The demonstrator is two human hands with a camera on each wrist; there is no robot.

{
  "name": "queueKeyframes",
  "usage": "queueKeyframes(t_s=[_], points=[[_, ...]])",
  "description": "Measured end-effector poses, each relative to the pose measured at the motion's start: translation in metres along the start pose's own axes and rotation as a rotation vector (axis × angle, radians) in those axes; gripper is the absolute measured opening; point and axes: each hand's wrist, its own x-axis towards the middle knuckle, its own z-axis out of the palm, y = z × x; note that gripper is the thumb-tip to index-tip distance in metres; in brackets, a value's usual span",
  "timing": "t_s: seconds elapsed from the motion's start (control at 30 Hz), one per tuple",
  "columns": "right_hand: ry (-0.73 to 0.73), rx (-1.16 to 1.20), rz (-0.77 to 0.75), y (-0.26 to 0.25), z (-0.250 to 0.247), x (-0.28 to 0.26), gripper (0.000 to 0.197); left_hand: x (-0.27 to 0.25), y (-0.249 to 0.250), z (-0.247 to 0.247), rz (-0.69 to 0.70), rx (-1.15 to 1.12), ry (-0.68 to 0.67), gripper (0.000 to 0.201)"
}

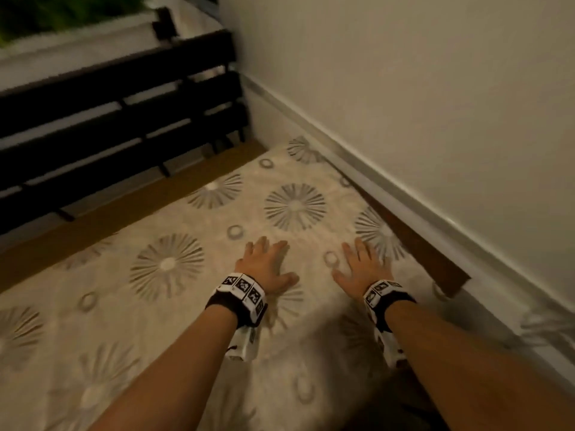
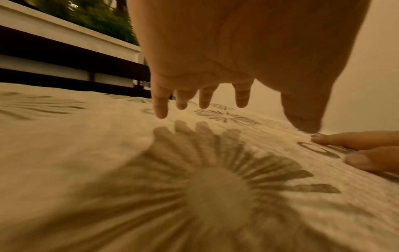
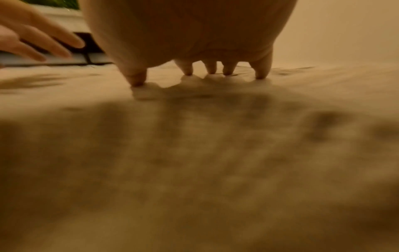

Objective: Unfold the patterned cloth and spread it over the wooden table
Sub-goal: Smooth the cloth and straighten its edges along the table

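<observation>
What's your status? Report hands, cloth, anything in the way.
Left hand and right hand open, fingers spread on the patterned cloth. Cloth unfolded; wooden table bare along far and wall edges. Nothing in the way.

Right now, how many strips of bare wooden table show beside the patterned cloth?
2: one strip runs along the patterned cloth's far edge by the dark railing, another strip along its wall-side edge. The near edge is out of view.
</observation>
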Motion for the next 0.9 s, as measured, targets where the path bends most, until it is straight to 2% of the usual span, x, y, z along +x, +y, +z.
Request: queueKeyframes(t_s=[0.07, 0.17, 0.23, 0.33, 0.43, 0.63, 0.7, 0.8, 0.9], points=[[-0.007, -0.005, 0.073, 0.035, -0.003, -0.003, 0.087, 0.022, 0.030, 0.003, 0.001, 0.052, -0.073, 0.103], [-0.044, -0.006, 0.113, 0.061, -0.007, -0.005, 0.089, 0.040, 0.064, 0.006, -0.076, 0.127, -0.142, 0.108], [-0.045, 0.021, 0.128, 0.069, -0.006, -0.001, 0.089, 0.048, 0.079, 0.005, -0.124, 0.185, -0.141, 0.112], [-0.027, 0.050, 0.124, 0.088, -0.006, 0.014, 0.089, 0.063, 0.098, 0.001, -0.142, 0.153, -0.141, 0.115], [-0.093, 0.073, 0.097, 0.117, -0.021, 0.034, 0.091, 0.076, 0.121, 0.002, -0.153, 0.131, -0.130, 0.115], [-0.132, 0.058, 0.034, 0.156, -0.044, 0.062, 0.098, 0.081, 0.164, 0.009, -0.191, 0.067, -0.142, 0.111], [-0.144, -0.003, 0.049, 0.161, -0.049, 0.071, 0.092, 0.086, 0.166, 0.006, -0.204, 0.038, -0.136, 0.110], [-0.071, -0.170, 0.082, 0.157, -0.059, 0.073, 0.073, 0.098, 0.165, -0.002, -0.194, 0.025, -0.132, 0.111], [0.119, -0.174, -0.028, 0.134, -0.061, 0.062, 0.064, 0.101, 0.162, -0.010, -0.136, 0.001, -0.096, 0.116]])
